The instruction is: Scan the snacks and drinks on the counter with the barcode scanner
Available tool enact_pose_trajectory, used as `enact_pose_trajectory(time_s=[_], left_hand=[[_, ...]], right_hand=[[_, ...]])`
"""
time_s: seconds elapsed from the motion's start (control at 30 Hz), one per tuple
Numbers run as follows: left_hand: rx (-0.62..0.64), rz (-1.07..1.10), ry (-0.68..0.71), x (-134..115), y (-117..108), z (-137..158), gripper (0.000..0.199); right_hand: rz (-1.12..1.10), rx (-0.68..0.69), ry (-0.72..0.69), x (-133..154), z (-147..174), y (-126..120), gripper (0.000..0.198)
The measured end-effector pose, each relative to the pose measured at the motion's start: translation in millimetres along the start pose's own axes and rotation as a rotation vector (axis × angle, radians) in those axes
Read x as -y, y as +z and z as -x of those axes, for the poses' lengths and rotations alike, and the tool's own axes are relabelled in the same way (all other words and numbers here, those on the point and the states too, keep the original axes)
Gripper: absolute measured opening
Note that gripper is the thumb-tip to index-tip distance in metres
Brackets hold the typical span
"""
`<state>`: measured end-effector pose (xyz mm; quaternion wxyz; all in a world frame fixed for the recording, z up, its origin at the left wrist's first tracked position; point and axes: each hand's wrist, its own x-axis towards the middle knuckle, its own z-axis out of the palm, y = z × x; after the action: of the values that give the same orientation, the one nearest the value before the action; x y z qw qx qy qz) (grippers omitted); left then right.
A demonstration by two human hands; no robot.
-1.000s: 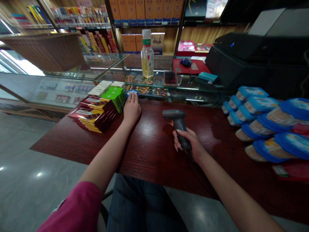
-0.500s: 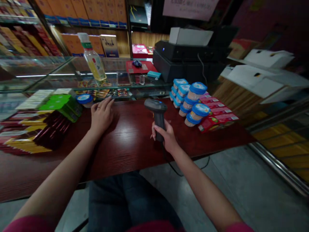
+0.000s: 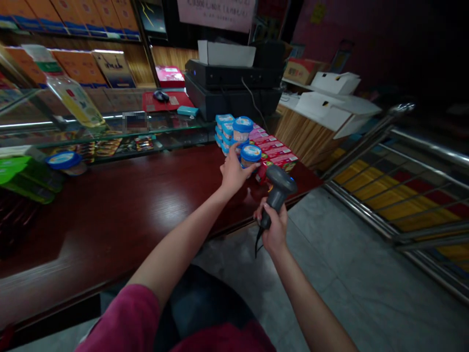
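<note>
My left hand (image 3: 235,170) is at the front of the stacked tubs, thumb and fingers spread about a small round tub (image 3: 251,153) with a blue lid. The tub still stands in its stack; I cannot tell whether the fingers touch it. Wrapped round the handle of a dark grey barcode scanner (image 3: 279,185) is my right hand (image 3: 275,226). The scanner's head points up and left toward the tubs, and a black cable hangs from its base. Behind stand another blue-lidded tub (image 3: 242,128) and smaller light-blue tubs (image 3: 224,128). Pink-red boxes (image 3: 280,152) lie beside them.
On the dark red table (image 3: 146,195), green packs (image 3: 25,178) and a lone blue-lidded tub (image 3: 66,161) sit at the left. A bottle (image 3: 75,98) stands on the glass counter, near a mouse (image 3: 161,96). A metal railing (image 3: 432,186) runs along the right.
My left hand has crossed from the table's left side to the tubs. My right hand has carried the scanner rightward and tilted it. The view has turned to the right.
</note>
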<state>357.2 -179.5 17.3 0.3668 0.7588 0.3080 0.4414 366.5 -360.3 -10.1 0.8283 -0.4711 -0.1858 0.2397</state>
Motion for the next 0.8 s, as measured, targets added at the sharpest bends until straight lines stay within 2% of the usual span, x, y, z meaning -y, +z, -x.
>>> enact_pose_trajectory(time_s=[0.07, 0.17, 0.23, 0.3, 0.4, 0.47, 0.53, 0.67, 0.8], left_hand=[[-0.024, 0.065, -0.001, 0.3, 15.6, -0.8, 0.088], [-0.046, 0.212, -0.004, 9.3, 20.7, -2.8, 0.086], [-0.032, 0.377, 0.01, 19.5, 12.2, -4.0, 0.087], [-0.016, 0.545, -0.002, 32.6, -7.5, -3.3, 0.087], [0.014, 0.705, -0.14, 58.1, -60.5, 2.2, 0.084], [0.028, 0.746, -0.249, 78.1, -108.8, 8.4, 0.079], [-0.001, 0.746, -0.316, 98.9, -161.8, 15.9, 0.071], [-0.088, 0.728, -0.391, 136.4, -260.1, 32.9, 0.056], [-0.217, 0.687, -0.388, 163.1, -329.1, 43.8, 0.047]], right_hand=[[0.0, -0.008, 0.001, 1.5, -2.4, -4.6, 0.034], [-0.008, 0.006, 0.007, 0.6, -3.6, -3.1, 0.031], [-0.016, 0.03, 0.016, -0.9, -3.5, 2.5, 0.031], [-0.012, 0.072, 0.028, -2.3, -3.9, 10.7, 0.03], [-0.006, 0.176, 0.072, -4.6, -7.3, 27.8, 0.031], [-0.017, 0.276, 0.137, -8.3, -11.7, 43.4, 0.03], [-0.027, 0.393, 0.234, -15.7, -17.1, 63.8, 0.038], [-0.041, 0.638, 0.446, -42.6, -26.1, 117.6, 0.05], [-0.035, 0.874, 0.587, -76.5, -29.8, 177.9, 0.05]])
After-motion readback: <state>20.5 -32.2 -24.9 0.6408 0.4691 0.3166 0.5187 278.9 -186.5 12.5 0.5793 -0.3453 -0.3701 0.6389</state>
